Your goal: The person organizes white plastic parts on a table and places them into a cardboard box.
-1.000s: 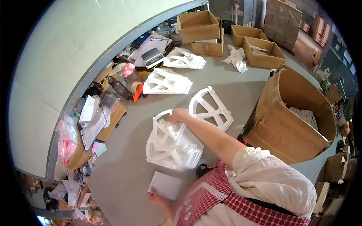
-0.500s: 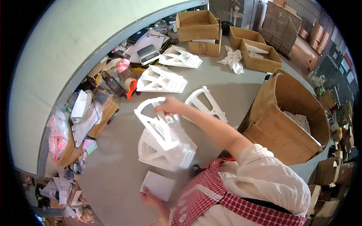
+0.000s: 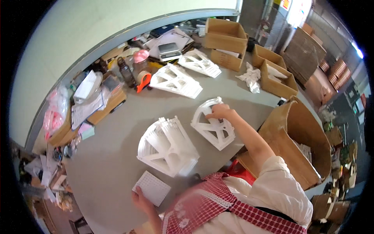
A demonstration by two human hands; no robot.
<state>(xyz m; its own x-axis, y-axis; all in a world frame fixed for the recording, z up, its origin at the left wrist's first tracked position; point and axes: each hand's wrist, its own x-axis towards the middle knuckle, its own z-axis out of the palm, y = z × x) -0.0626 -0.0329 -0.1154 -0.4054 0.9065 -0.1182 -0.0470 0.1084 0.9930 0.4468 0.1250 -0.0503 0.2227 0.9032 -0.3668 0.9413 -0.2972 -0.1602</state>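
My right hand (image 3: 219, 112) is closed on the upper part of a white fan-shaped plastic frame (image 3: 218, 134), which lies over the spot at the right of the table. A thick stack of similar white frames (image 3: 165, 150) stands beside it to the left. Close to my body, my left hand (image 3: 142, 201) grips a white rectangular plate with rows of small holes (image 3: 156, 189), its thumb on top. The undersides of both grips are hidden.
Two more frame stacks, one nearer (image 3: 175, 81) and one farther (image 3: 199, 62), lie toward the back. A tape roll with an orange dispenser (image 3: 144, 80), a scale (image 3: 168, 50) and clutter line the left edge. At right stands a big carton (image 3: 272, 130); smaller boxes (image 3: 225, 37) and crumpled white material (image 3: 250, 77) sit behind.
My right hand has carried a frame from above the thick stack rightward to where a separate frame lay. My left hand still holds the perforated plate. The whole view has shifted.
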